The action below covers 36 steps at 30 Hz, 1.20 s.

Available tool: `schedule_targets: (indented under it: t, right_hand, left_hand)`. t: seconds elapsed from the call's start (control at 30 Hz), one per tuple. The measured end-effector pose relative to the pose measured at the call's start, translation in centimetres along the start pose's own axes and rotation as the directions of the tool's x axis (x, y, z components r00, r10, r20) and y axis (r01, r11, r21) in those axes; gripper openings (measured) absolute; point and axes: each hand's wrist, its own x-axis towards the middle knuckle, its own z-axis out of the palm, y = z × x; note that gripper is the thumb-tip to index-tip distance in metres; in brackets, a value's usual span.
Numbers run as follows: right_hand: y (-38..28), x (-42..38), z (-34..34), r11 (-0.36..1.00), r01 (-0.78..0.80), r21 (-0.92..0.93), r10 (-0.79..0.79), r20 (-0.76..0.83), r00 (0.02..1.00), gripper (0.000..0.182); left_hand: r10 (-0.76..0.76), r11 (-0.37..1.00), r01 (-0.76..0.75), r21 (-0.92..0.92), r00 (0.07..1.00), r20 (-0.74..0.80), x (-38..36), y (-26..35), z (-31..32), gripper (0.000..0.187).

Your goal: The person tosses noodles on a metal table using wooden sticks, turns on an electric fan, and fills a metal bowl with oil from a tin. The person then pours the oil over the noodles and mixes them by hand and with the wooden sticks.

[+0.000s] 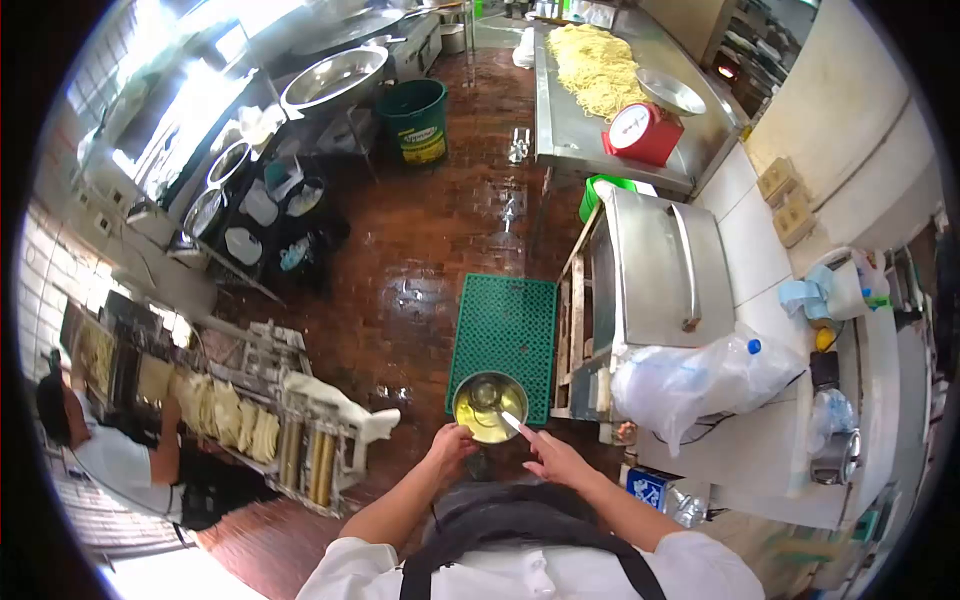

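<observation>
A round metal bowl (456, 402) with yellow liquid (478, 426) in it is in front of my body. My left hand (454, 448) is closed on the bowl's near left rim. Inside the bowl shows a smaller round, shiny shape (486, 393). My right hand (553, 459) grips a slim utensil with a white handle (512, 421), which slants over the right rim into the bowl. Its working end is too small to make out.
A green perforated mat (508, 320) lies on the wet brick floor beyond the bowl. Rightward are a steel appliance (655, 270) and a plastic bag (690, 385). Noodles (595, 70) and a red scale (645, 135) occupy the far table. At left, a person (130, 455) works at a dough-rolling machine (318, 455).
</observation>
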Motion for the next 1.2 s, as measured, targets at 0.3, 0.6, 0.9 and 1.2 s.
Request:
schedule_targets:
  t: [0.3, 0.6, 0.9, 1.2]
  right_hand:
    - [-1.7, 27.5, -9.0, 0.970, 0.096, 0.223, -0.015, -0.337, 0.941, 0.024]
    - [-1.9, 57.2, -23.3, 0.876, 0.194, 0.442, -0.089, -0.246, 0.965, 0.024]
    - [1.2, 79.0, -32.6, 0.901, 0.072, 0.428, -0.006, -0.154, 0.988, 0.023]
    - [9.0, 96.0, -47.2, 0.921, 0.027, 0.389, 0.155, -0.428, 0.890, 0.021]
  left_hand:
    - [0.164, 0.964, -0.158, -0.215, 0.987, 0.008, 10.3, 23.1, 0.5, 0.019]
    - [0.281, 0.886, -0.298, -0.354, 0.955, -0.098, 16.5, 42.9, 2.1, 0.022]
    - [0.287, 0.897, -0.294, -0.332, 0.955, -0.070, 31.6, 63.0, 5.5, 0.021]
    - [0.221, 0.971, -0.211, -0.112, 0.971, 0.086, 48.4, 88.0, 14.4, 0.022]
